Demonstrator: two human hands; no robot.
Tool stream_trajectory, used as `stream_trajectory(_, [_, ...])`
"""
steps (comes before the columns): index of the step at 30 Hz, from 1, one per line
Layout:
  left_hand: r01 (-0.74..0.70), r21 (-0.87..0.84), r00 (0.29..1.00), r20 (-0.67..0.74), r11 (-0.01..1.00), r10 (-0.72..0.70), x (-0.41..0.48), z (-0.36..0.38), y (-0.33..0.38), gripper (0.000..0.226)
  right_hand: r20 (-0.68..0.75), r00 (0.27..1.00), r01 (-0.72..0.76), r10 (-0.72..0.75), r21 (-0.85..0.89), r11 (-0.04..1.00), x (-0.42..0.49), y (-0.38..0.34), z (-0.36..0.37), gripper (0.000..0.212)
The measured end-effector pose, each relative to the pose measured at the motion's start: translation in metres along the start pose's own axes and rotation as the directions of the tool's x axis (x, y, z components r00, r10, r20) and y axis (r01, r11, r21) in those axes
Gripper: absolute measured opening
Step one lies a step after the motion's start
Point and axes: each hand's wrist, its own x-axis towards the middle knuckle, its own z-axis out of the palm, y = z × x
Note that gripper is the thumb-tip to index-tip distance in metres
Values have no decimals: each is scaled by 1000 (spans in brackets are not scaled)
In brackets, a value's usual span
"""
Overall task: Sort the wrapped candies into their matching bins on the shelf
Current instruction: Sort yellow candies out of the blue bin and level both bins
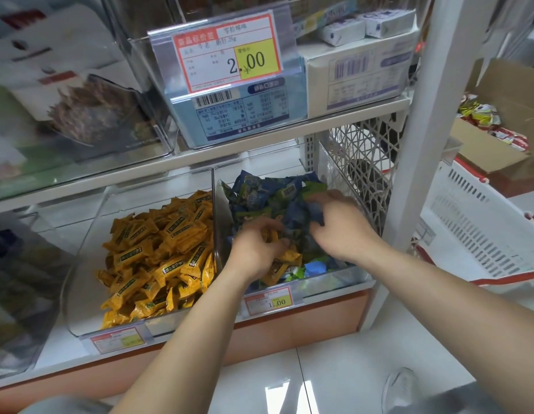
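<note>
While reaching into the clear bin (334,283) right of centre, the left hand (255,249) clutches several yellow candies (282,264) among the blue candies (259,194). The right hand (340,227), just beside it, curls its fingers round blue ones.

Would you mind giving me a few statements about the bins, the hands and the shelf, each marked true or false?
1. Both the left hand and the right hand are inside the right-hand clear plastic bin. True.
2. The left hand holds only blue-wrapped candies. False: its fingers curl round yellow-wrapped candies.
3. The left-hand clear plastic bin holds a heap of yellow-wrapped candies. True.
4. The large red-and-yellow price tag on the upper shelf reads 5.00. False: it reads 2.00.
5. The white slatted plastic basket stands left of the bins. False: it is on the right, beyond the white shelf post.
</note>
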Motion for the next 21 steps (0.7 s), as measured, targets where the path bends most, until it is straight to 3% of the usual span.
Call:
stream_trajectory(5, [-46, 219, 977, 215, 975, -2, -10, -10, 2, 26, 354, 935, 36, -29, -14, 999, 2, 3, 0, 32])
stream_trajectory(8, [-69, 254, 940, 341, 965, -22, -15, -13, 6, 43, 442, 896, 75, -50, -40, 996, 10, 1, -4, 35])
stream_trajectory(11, [-78, 306, 926, 374, 949, -45, -17, -15, 9, 56, 536, 840, 124, -82, -43, 991, 13, -1, 0, 41])
stream_trajectory(14, [-51, 298, 922, 380, 953, -69, -16, -16, 11, 58, 573, 815, 101, -85, 3, 995, 16, -2, 7, 40])
stream_trajectory(19, [31, 132, 939, 336, 991, -74, -19, -16, 10, 57, 602, 796, 101, -70, -19, 995, 23, -2, 11, 25])
stream_trajectory(21, [25, 80, 955, 292, 996, -48, -20, -15, 9, 52, 561, 825, 103, -71, -26, 994, 24, -2, 8, 15])
